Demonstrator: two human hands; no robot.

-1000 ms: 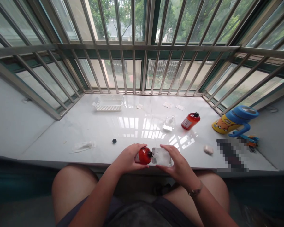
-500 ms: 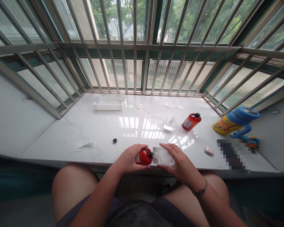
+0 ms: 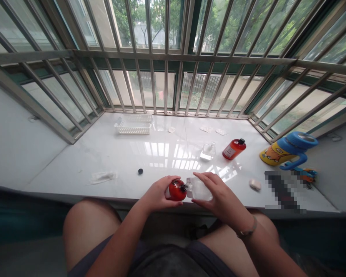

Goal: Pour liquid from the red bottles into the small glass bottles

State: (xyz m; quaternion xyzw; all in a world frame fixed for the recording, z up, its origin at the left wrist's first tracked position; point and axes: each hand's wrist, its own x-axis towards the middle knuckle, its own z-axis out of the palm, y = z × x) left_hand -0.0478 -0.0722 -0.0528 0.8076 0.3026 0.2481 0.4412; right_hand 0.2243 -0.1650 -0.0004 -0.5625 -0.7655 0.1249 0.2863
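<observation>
My left hand (image 3: 158, 194) is wrapped round a red bottle (image 3: 177, 191), tipped so its dark neck points right. My right hand (image 3: 215, 192) grips a clear bottle (image 3: 200, 189), tilted with its mouth toward the red one. The two necks meet or nearly meet; whether they touch I cannot tell. A small black cap (image 3: 140, 171) lies on the white ledge (image 3: 161, 154) beyond my left hand. Past my right hand stand a clear pump bottle part (image 3: 208, 151) and a second red bottle (image 3: 233, 149) with a black cap.
A white plastic basket (image 3: 134, 125) sits by the window bars. On the right are a blue and yellow flask (image 3: 288, 149), a soap-like piece (image 3: 255, 184) and a blurred dark object (image 3: 284, 192). A clear wrapper (image 3: 103, 177) lies at left, with white scraps (image 3: 206, 129) farther back.
My right hand has shifted slightly, with the clear bottle still held against or near the red bottle's neck. My left hand stays almost in place.
</observation>
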